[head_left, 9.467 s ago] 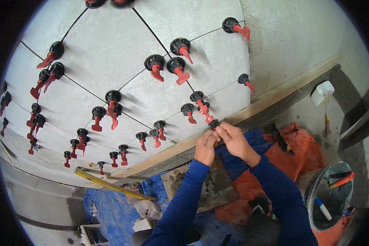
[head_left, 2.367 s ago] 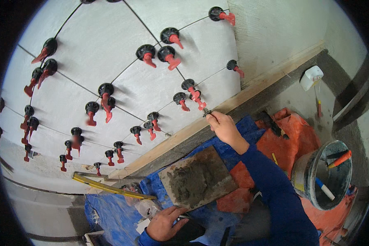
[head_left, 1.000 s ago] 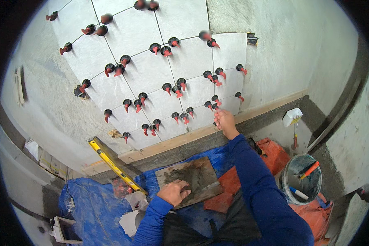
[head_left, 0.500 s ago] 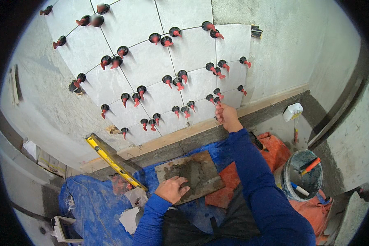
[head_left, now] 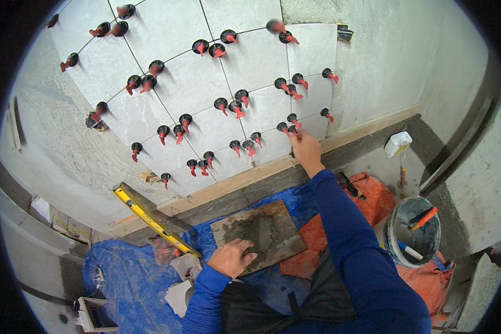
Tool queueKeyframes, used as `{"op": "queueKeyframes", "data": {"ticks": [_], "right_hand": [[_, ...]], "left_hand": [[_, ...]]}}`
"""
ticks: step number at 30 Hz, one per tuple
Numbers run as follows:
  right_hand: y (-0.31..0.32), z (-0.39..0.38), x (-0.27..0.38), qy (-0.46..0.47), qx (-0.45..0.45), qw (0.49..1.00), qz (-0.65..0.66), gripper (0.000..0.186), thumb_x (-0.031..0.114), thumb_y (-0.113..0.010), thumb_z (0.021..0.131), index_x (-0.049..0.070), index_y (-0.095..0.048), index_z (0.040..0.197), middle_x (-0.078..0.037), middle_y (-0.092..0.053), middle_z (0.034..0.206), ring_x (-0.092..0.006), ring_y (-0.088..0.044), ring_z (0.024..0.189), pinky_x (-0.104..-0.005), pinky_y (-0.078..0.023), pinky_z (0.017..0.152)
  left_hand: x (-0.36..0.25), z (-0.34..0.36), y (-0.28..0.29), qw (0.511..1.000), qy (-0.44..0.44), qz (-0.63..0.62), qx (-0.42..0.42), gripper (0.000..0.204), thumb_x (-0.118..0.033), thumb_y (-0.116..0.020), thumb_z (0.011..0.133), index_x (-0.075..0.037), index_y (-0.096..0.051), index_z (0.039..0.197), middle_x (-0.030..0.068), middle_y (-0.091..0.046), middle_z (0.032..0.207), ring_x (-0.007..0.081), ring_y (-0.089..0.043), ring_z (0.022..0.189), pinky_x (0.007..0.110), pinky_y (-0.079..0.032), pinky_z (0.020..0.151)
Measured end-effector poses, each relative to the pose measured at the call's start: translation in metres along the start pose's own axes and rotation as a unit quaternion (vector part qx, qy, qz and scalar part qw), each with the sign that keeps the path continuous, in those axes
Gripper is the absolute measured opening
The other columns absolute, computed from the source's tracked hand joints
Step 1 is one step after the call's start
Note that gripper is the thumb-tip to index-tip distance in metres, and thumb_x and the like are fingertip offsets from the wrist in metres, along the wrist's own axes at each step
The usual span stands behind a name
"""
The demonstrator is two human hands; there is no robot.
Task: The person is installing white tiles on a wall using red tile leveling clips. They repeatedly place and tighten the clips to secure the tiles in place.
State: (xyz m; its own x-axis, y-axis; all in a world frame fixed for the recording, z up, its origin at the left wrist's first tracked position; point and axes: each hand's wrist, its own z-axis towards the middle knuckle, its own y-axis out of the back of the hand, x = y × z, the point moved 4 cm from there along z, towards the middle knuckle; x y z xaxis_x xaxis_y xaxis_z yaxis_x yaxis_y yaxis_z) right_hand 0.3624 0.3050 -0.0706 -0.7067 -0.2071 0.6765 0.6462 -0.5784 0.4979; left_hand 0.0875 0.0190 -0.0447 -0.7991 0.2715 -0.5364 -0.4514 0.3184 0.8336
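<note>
Large pale grey tiles [head_left: 261,61] cover the wall, with several tile levelers of black round caps and red handles set along the joints. Up at the lower right joint, my right hand [head_left: 307,150] has its fingers closed round the red handle of one tile leveler [head_left: 293,129]; the fingers partly cover it. Low down, my left hand [head_left: 231,257] rests near the left edge of a mortar-smeared board [head_left: 292,245]. Its fingers are loosely bent, thumb apart, with nothing in them.
A wooden strip [head_left: 222,188] runs below the tiles. The yellow spirit level [head_left: 150,217] leans at the left. A bucket [head_left: 392,236] with orange- and blue-handled tools stands right, by orange sheeting [head_left: 376,195]. Blue tarp [head_left: 128,278] covers the floor; a white box [head_left: 398,143] sits far right.
The whole view has shifted slightly, so the wall appears higher and further left. My right hand stays at the same tile leveler, its grip turned a little. My left hand has hardly moved.
</note>
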Motion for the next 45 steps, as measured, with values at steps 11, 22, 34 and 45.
{"op": "queueKeyframes", "data": {"ticks": [11, 22, 34, 45], "right_hand": [[-0.038, 0.007, -0.026, -0.410, 0.173, 0.707, 0.549, 0.027, 0.033, -0.073, 0.095, 0.007, -0.066, 0.089, -0.003, -0.066, 0.076, -0.0132, -0.059, 0.060, -0.0223, -0.046, 0.051], [-0.028, 0.006, -0.024, -0.292, 0.091, 0.874, 0.377, 0.033, 0.024, -0.076, 0.092, -0.001, -0.061, 0.108, -0.009, -0.068, 0.081, -0.0170, -0.067, 0.066, -0.0299, -0.053, 0.054], [-0.027, 0.007, -0.018, -0.326, 0.100, 0.796, 0.500, 0.023, 0.021, -0.077, 0.093, 0.006, -0.060, 0.089, -0.003, -0.062, 0.071, -0.0125, -0.057, 0.053, -0.0269, -0.045, 0.046], [-0.008, 0.003, -0.019, -0.369, 0.192, 0.787, 0.456, 0.031, 0.035, -0.068, 0.100, 0.004, -0.064, 0.096, -0.005, -0.067, 0.079, -0.0129, -0.060, 0.057, -0.0281, -0.049, 0.051]], "left_hand": [[0.003, 0.000, 0.003, 0.999, 0.023, -0.025, 0.008, 0.035, -0.030, -0.070, 0.093, -0.004, -0.069, 0.117, 0.0200, -0.069, 0.107, 0.0413, -0.069, 0.097, 0.048, -0.055, 0.082], [0.002, 0.003, 0.000, 1.000, 0.020, -0.020, 0.004, 0.036, -0.031, -0.070, 0.094, -0.003, -0.069, 0.118, 0.0196, -0.069, 0.107, 0.0407, -0.069, 0.096, 0.048, -0.055, 0.082], [-0.002, 0.011, -0.005, 1.000, 0.015, -0.010, 0.023, 0.037, -0.030, -0.068, 0.095, -0.003, -0.069, 0.119, 0.0209, -0.070, 0.111, 0.0399, -0.070, 0.097, 0.046, -0.056, 0.084], [-0.005, 0.018, -0.008, 1.000, 0.004, -0.001, 0.006, 0.037, -0.031, -0.071, 0.094, -0.003, -0.069, 0.118, 0.0206, -0.071, 0.103, 0.0375, -0.072, 0.092, 0.045, -0.057, 0.080]]}}
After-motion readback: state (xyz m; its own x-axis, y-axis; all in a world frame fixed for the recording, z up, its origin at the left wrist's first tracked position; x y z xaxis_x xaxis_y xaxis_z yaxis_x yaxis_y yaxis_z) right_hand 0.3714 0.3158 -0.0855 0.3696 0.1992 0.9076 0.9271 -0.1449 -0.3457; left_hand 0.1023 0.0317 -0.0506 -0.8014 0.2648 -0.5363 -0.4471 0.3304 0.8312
